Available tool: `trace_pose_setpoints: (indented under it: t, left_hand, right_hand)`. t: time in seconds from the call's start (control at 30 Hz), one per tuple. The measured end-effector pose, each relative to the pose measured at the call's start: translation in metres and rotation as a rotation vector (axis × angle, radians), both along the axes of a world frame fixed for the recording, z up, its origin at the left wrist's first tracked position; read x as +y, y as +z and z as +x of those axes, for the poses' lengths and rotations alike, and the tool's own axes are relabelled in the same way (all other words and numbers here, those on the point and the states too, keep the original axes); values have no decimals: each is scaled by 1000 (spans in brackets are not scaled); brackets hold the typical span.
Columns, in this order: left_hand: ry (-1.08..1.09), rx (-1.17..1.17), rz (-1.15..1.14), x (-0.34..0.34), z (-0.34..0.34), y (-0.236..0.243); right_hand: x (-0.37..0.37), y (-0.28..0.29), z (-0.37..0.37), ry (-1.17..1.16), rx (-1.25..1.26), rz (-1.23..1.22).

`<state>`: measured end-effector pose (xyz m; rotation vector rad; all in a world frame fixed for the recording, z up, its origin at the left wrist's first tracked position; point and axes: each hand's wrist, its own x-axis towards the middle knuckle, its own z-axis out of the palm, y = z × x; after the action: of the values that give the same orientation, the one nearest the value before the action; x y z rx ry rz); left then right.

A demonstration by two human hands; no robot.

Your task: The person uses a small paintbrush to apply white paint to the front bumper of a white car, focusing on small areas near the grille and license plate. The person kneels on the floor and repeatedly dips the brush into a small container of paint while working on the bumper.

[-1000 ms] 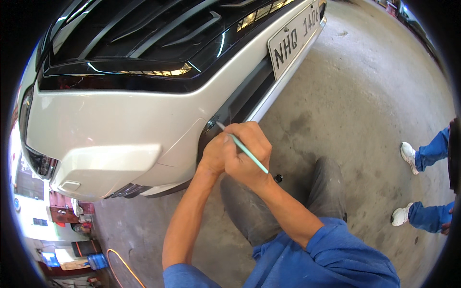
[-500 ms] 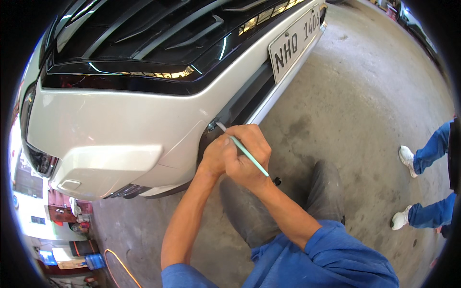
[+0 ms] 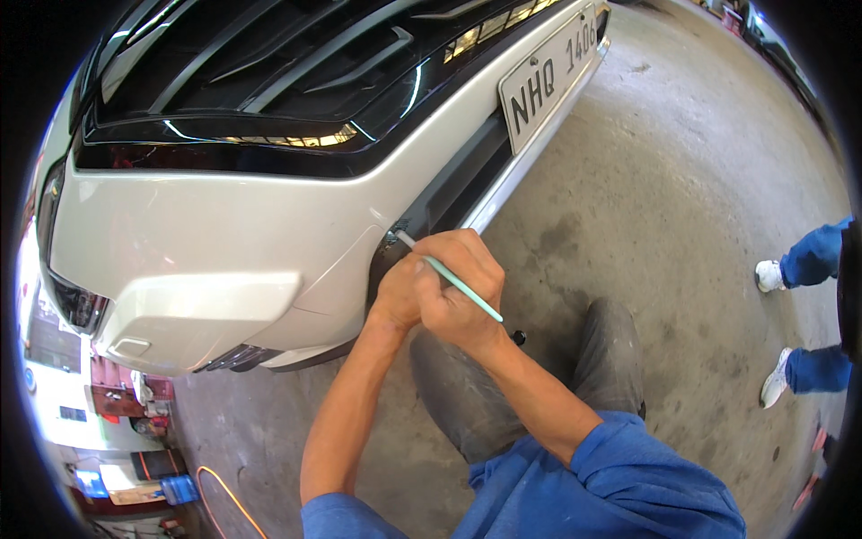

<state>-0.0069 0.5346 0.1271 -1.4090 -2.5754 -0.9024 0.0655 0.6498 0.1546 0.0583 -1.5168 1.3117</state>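
My right hand [image 3: 462, 287] is closed in a pen grip around a slim paintbrush [image 3: 462, 289] with a pale green handle. Its tip meets a dark, scuffed patch [image 3: 400, 226] where the white rear bumper [image 3: 224, 225] joins the black lower trim [image 3: 449, 193]. Beside and partly under the right hand, my left hand [image 3: 398, 289] is curled against the dark trim. Most of its fingers are hidden, so whether anything is in them I cannot make out. Both hands touch each other.
A licence plate [image 3: 549, 76] is fixed to the bumper farther right. My knees [image 3: 612, 350] are bent close under the car. On the right, a person in jeans and white shoes [image 3: 774, 391] stands on the concrete floor [image 3: 682, 225]. An orange hose [image 3: 235, 499] lies at lower left.
The brush tip has shifted slightly left on the scuffed patch, and my right hand has moved a little with it. The person's feet at right have moved.
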Motion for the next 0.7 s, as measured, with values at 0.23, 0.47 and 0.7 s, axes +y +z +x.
trace_pose_setpoints:
  t: [0.23, 0.47, 0.7]
  left_hand:
    - [-23, 135, -19, 1, 0, 2]
    - [-30, 121, 22, 3, -1, -1]
    - [-53, 142, -11, 1, 0, 3]
  right_hand:
    - [-1, 0, 0, -4, -7, -7]
    - [-1, -2, -1, -23, -14, -19]
    - [-1, -1, -1, -14, -8, -53]
